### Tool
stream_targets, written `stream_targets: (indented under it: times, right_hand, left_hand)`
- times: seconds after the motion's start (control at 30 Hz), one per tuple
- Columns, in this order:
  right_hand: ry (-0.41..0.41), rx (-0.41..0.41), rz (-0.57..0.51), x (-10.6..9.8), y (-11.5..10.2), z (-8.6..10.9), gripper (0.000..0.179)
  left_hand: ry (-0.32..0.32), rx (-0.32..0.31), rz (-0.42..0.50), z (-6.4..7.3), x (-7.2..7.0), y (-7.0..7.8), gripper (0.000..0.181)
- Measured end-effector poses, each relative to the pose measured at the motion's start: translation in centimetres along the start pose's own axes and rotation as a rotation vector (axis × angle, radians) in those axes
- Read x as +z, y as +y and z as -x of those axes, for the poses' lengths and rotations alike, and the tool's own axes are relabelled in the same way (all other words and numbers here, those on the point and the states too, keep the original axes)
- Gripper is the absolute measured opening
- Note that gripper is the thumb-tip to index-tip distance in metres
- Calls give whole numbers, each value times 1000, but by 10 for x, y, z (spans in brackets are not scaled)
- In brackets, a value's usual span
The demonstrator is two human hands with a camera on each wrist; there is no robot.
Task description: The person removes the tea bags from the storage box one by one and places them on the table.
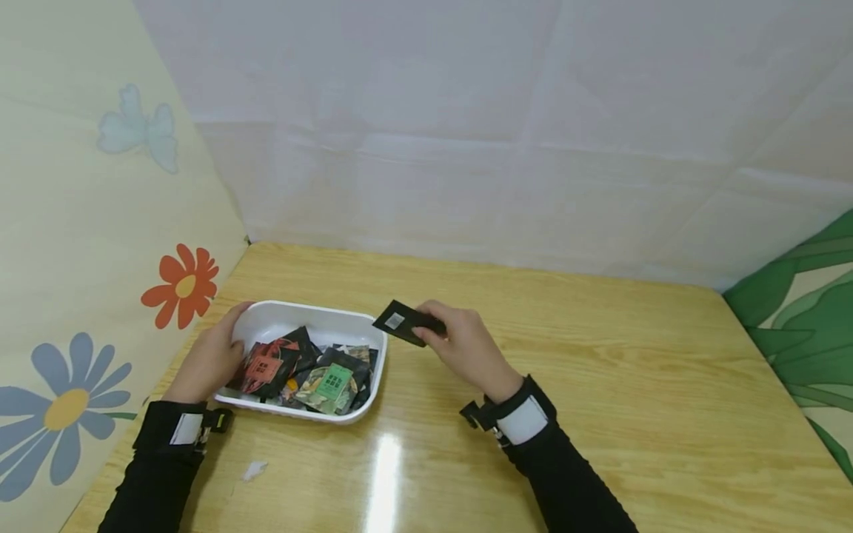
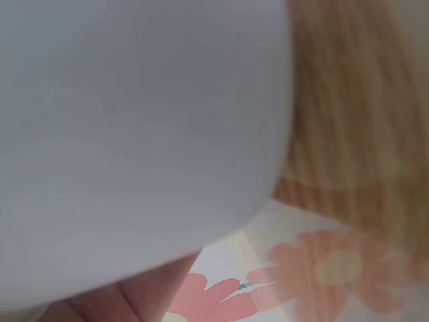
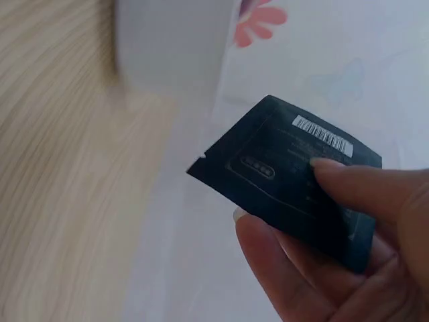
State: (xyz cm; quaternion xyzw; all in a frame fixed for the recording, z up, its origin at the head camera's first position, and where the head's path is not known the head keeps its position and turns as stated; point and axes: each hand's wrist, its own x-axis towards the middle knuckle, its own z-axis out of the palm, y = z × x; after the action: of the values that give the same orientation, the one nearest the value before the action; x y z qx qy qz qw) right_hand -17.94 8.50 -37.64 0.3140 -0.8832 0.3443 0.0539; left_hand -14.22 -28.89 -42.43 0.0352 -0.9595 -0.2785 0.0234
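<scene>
A black sachet (image 1: 400, 323) with a white barcode label is pinched between the thumb and fingers of my right hand (image 1: 466, 344), just off the right end of a white plastic tub (image 1: 333, 317). In the right wrist view the sachet (image 3: 281, 181) shows its printed back, thumb on top and fingers beneath. My left hand (image 1: 212, 355) grips the tub's left end, thumb at the rim. Inside the tub lie several black sachets, one with a red label (image 1: 264, 368) and one with a green label (image 1: 335, 380). The tub's white wall (image 2: 134, 134) hides most of the left hand in the left wrist view.
The tub stands on a wood-grain table (image 1: 600, 355), towards its left side. A small white scrap (image 1: 255, 470) lies in front of it. A white sheet (image 1: 466, 148) hangs behind the table, with a flower-patterned panel (image 1: 67, 222) on the left and green leaves (image 1: 813, 318) on the right.
</scene>
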Motion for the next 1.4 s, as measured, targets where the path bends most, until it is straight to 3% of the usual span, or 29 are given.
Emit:
stream_targets:
  times: [0.23,0.57,0.9,1.23,1.4]
  right_hand:
    - [-144,-14,42,-10,35,8,17]
    - [-295,18,126,-7,60,3,26]
    - [-304,-15,241,-13,86,7,59]
    - [-401,35,260,-17,93,6,60]
    - [-394,48,177,-15,103,4,60]
  left_hand:
    - [-5,-9,10,0,1,-3,64]
    - [-2,-10,12,2,3,1,62]
    - [6,15,12,-1,0,1,62]
    - [3,-11,22,-1,1,-1,63]
    - [8,0,15,-3,0,-1,62]
